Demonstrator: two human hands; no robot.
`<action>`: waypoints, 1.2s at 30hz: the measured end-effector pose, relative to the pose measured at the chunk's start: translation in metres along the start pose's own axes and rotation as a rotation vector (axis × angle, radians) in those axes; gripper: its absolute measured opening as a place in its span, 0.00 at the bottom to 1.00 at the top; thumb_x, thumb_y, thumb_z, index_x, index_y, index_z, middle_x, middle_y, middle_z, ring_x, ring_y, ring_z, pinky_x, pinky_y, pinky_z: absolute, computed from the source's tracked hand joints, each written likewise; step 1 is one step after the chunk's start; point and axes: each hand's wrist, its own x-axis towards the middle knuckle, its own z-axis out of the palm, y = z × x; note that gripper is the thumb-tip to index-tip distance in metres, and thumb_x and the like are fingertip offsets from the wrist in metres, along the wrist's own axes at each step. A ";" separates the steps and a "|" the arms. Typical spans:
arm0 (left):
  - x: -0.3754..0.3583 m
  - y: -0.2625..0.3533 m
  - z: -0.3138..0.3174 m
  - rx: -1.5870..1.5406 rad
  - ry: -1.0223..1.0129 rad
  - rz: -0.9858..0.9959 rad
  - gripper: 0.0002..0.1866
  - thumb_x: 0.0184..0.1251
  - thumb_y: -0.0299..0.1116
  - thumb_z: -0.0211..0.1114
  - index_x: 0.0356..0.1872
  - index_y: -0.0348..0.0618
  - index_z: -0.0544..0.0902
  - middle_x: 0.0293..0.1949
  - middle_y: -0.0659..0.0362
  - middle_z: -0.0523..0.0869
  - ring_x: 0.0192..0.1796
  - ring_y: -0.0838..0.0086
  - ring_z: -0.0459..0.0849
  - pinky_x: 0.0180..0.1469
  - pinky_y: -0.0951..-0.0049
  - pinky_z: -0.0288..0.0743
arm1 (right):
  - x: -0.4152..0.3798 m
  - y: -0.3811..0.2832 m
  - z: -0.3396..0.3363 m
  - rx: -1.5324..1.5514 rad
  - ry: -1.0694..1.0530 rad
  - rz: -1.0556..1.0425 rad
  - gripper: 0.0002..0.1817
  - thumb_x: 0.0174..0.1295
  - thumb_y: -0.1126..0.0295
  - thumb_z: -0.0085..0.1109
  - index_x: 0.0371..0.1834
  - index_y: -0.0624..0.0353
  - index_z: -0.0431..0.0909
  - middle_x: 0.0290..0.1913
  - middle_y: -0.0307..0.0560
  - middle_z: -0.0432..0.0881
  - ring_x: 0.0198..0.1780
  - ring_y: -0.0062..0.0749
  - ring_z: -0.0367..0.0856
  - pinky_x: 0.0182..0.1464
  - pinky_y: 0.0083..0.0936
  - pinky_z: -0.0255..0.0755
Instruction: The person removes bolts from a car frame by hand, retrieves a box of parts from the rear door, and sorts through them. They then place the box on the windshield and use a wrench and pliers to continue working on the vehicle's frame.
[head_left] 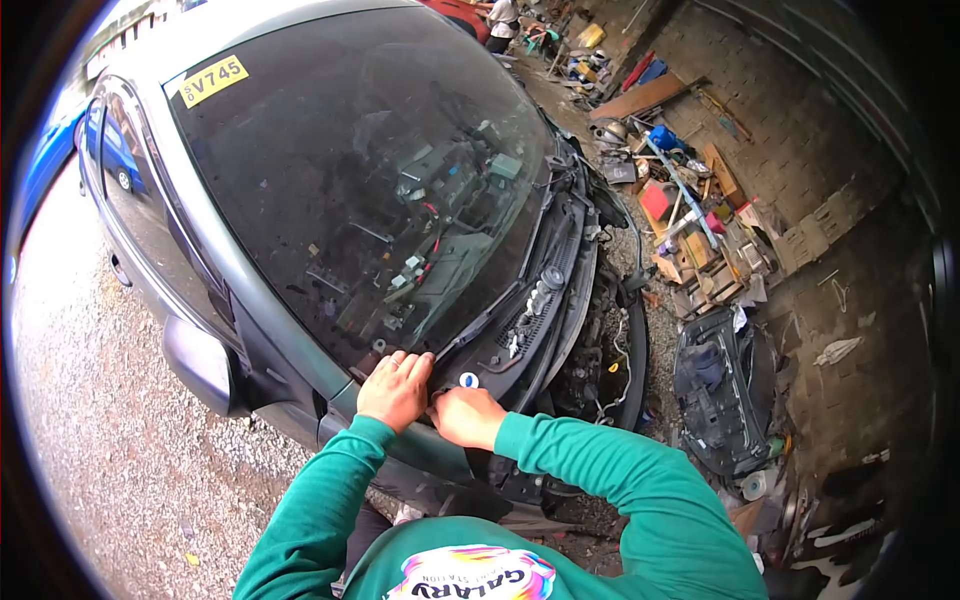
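My left hand (396, 391) lies over the lower corner of the windshield (350, 170), its fingers extended side by side against the base of the glass. Close to its right, my right hand (467, 416) is closed at the end of the black cowl panel (490, 362); whatever its fingers pinch is hidden. Just above the right knuckles sits a small round white piece with a blue centre (469, 381). Several small pale parts (535, 303) and a grey round piece (552, 279) lie along the cowl. A wiper arm (490, 325) runs beside the glass.
The car's front is stripped, with loose wiring (622, 365) exposed. A side mirror (200, 365) juts out at left over gravel (130, 400). To the right lie scrap wood and tools (700, 220) and a black plastic part (722, 390). Another person (502, 20) is far off at the top.
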 end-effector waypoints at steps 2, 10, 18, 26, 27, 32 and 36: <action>0.000 0.000 0.000 0.002 -0.006 -0.002 0.18 0.67 0.29 0.70 0.57 0.43 0.86 0.42 0.58 0.88 0.52 0.60 0.87 0.58 0.60 0.82 | 0.002 0.002 -0.007 0.039 -0.033 0.000 0.18 0.78 0.57 0.59 0.43 0.62 0.90 0.43 0.68 0.93 0.50 0.67 0.94 0.54 0.59 0.87; -0.001 -0.002 0.003 -0.001 -0.001 0.000 0.20 0.64 0.30 0.72 0.59 0.43 0.86 0.44 0.58 0.89 0.52 0.59 0.87 0.59 0.59 0.82 | 0.009 0.012 -0.001 -0.177 0.027 -0.215 0.15 0.75 0.60 0.61 0.37 0.58 0.92 0.43 0.61 0.93 0.49 0.63 0.93 0.53 0.56 0.85; -0.001 -0.001 0.002 -0.016 -0.039 -0.021 0.23 0.63 0.30 0.72 0.61 0.42 0.86 0.45 0.55 0.89 0.53 0.58 0.87 0.60 0.58 0.82 | 0.010 0.016 -0.002 -0.167 -0.065 -0.261 0.15 0.73 0.63 0.61 0.48 0.63 0.90 0.43 0.64 0.93 0.47 0.63 0.93 0.52 0.56 0.84; -0.004 -0.003 0.006 -0.005 0.041 0.016 0.25 0.60 0.26 0.71 0.61 0.41 0.86 0.47 0.55 0.88 0.55 0.56 0.86 0.64 0.59 0.82 | 0.017 0.016 0.009 0.265 -0.150 0.160 0.26 0.81 0.52 0.58 0.50 0.70 0.90 0.51 0.75 0.91 0.60 0.71 0.90 0.64 0.58 0.82; -0.005 -0.004 0.007 -0.013 0.034 0.012 0.24 0.61 0.26 0.71 0.61 0.41 0.86 0.47 0.55 0.88 0.55 0.56 0.86 0.64 0.59 0.82 | 0.012 0.009 -0.008 0.186 -0.152 0.132 0.24 0.81 0.53 0.58 0.52 0.68 0.90 0.52 0.74 0.91 0.61 0.70 0.90 0.65 0.57 0.82; -0.004 -0.004 0.009 0.004 0.005 -0.014 0.22 0.64 0.28 0.70 0.61 0.41 0.86 0.46 0.57 0.88 0.55 0.60 0.87 0.60 0.61 0.82 | 0.004 0.034 -0.025 -0.101 -0.011 -0.177 0.16 0.76 0.59 0.62 0.51 0.59 0.91 0.51 0.62 0.91 0.58 0.65 0.88 0.60 0.60 0.83; -0.005 -0.006 0.011 -0.003 -0.008 -0.025 0.22 0.64 0.28 0.70 0.61 0.41 0.86 0.46 0.57 0.88 0.55 0.60 0.87 0.60 0.61 0.82 | 0.005 0.028 -0.021 -0.264 0.050 -0.417 0.11 0.72 0.61 0.66 0.44 0.55 0.93 0.48 0.51 0.89 0.57 0.52 0.86 0.58 0.50 0.82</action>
